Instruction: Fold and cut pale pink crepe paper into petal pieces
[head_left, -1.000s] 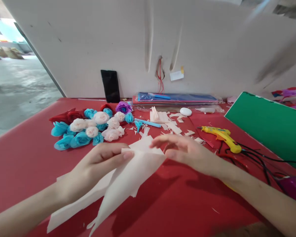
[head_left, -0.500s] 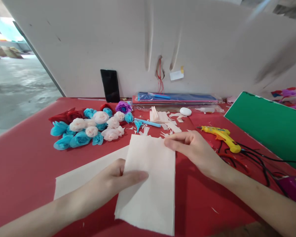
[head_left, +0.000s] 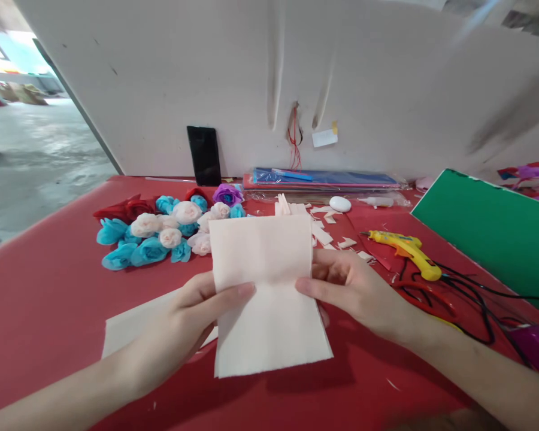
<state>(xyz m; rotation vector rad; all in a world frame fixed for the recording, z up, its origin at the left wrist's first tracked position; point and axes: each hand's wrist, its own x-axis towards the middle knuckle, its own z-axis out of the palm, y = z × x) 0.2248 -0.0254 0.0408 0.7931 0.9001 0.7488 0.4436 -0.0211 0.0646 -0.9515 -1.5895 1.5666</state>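
A folded sheet of cream crepe paper is held up in front of me above the red table. My left hand pinches its left edge, thumb on the near face and fingers behind. On the right edge my right hand grips it the same way. Its layers show at the lower left corner. Another cream paper sheet lies flat on the table, partly covered by my left forearm.
Blue, pink, red and purple paper flowers lie at the back left. Paper scraps are strewn behind the sheet. A yellow glue gun with black cables rests at right, near a green board. A phone leans on the wall.
My right hand has shifted down from the sheet's top corner to its right edge. The sheet is raised, its bottom edge higher, and it now hides the blue pen behind it.
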